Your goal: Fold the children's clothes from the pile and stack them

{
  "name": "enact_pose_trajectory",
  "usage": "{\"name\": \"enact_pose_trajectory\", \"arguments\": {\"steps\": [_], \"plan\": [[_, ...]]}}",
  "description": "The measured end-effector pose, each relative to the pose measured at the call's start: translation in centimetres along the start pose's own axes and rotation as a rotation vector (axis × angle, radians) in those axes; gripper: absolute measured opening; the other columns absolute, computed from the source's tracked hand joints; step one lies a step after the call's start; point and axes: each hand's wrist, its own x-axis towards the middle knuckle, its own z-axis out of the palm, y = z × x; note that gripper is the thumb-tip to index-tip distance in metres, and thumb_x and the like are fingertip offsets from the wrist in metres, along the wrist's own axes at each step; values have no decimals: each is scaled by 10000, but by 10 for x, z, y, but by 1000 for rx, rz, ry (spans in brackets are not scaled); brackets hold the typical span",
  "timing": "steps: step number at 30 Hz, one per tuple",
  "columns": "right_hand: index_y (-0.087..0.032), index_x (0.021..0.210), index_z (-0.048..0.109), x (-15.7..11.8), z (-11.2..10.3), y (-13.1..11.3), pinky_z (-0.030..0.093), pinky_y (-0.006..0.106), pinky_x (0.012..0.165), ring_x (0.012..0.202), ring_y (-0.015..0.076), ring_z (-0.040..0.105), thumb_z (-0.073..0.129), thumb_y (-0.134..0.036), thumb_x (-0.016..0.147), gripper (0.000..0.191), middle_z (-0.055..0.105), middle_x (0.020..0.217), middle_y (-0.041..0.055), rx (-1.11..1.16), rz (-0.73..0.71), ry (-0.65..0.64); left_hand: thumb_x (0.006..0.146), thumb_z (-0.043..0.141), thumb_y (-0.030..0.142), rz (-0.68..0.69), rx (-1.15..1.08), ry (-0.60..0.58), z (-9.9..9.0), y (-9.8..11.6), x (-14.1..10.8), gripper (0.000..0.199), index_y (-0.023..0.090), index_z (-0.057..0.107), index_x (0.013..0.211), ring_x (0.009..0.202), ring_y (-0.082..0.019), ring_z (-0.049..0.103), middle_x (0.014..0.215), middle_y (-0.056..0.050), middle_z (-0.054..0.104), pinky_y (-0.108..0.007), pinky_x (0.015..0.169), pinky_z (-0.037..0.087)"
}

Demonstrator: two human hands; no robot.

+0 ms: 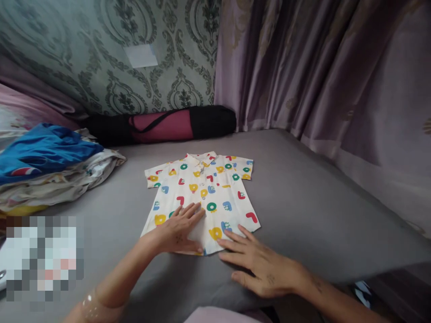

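A small white short-sleeved shirt with a collar and a bright letter print lies spread out, front side up, on the grey bed sheet. Its collar points away from me and its hem faces me. Flat on the lower left part of the shirt rests my left hand, its fingers stretched and pointing up and to the right. At the lower right hem is my right hand, fingers spread; the fingertips touch the cloth while the palm lies beyond the edge. Neither hand grips anything.
To the left is a pile of clothes with a blue garment on top. A black and maroon long bag lies along the patterned wall. Purple curtains hang at the right. A blurred-out patch covers something at the lower left.
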Motion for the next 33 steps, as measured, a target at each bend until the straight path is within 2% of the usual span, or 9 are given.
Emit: {"name": "enact_pose_trajectory", "arguments": {"steps": [2,4,7,9,13,16,19,27,33], "plan": [[-334,1166,661,-3,-4,3,312,413,1115,1231,186,530,443,-361,952,307,651,1240,1,94,43,66,751,592,672,49,-56,44,-15,-2,9,699,258,543,1312,1296,-327,460,1408,-130,497,-461,1063,352],[-306,997,712,-2,-6,13,463,342,952,1014,173,645,385,-353,966,332,721,1041,9,123,183,267,839,541,579,76,-139,101,-32,-4,25,460,265,643,1159,1093,-255,615,1202,-94,648,-348,922,462],[-272,911,686,3,-3,38,500,331,788,868,201,649,356,-360,959,345,705,925,49,-30,496,617,886,496,479,96,-193,190,-55,-2,66,351,229,679,1052,849,-195,653,985,-77,704,-275,746,480],[-263,873,654,6,3,52,492,339,739,835,221,635,378,-368,941,303,675,896,68,-153,650,714,878,506,424,154,-212,224,-65,2,102,314,198,695,987,770,-177,641,899,-72,704,-260,698,470],[-253,852,591,10,15,64,483,355,720,820,239,626,432,-377,913,211,628,908,83,-258,767,737,870,507,302,180,-218,255,-70,16,180,260,149,707,939,709,-150,621,847,-65,704,-234,660,454],[-248,887,562,12,20,64,484,367,723,834,242,621,452,-371,902,166,607,955,92,-281,805,759,859,529,243,79,-199,250,-65,30,231,236,128,701,973,814,-152,640,910,-64,710,-213,719,456],[-259,878,541,14,22,63,491,373,715,823,239,619,460,-389,897,154,592,955,87,-282,821,795,866,548,257,-39,-163,259,-56,42,267,245,109,686,1003,881,-177,644,960,-93,706,-231,766,460],[-275,760,467,15,24,65,483,359,675,759,223,614,428,-394,914,198,567,891,77,-268,831,855,822,618,476,-251,-144,372,-34,66,308,534,33,611,1120,1103,-335,575,1201,-270,550,-355,846,476],[-250,755,461,17,26,68,454,320,667,768,199,603,478,-340,891,164,569,895,51,-303,839,821,901,516,267,-330,-219,420,-27,66,318,293,106,607,1127,1130,-285,573,1228,-201,554,-353,902,467]]}}
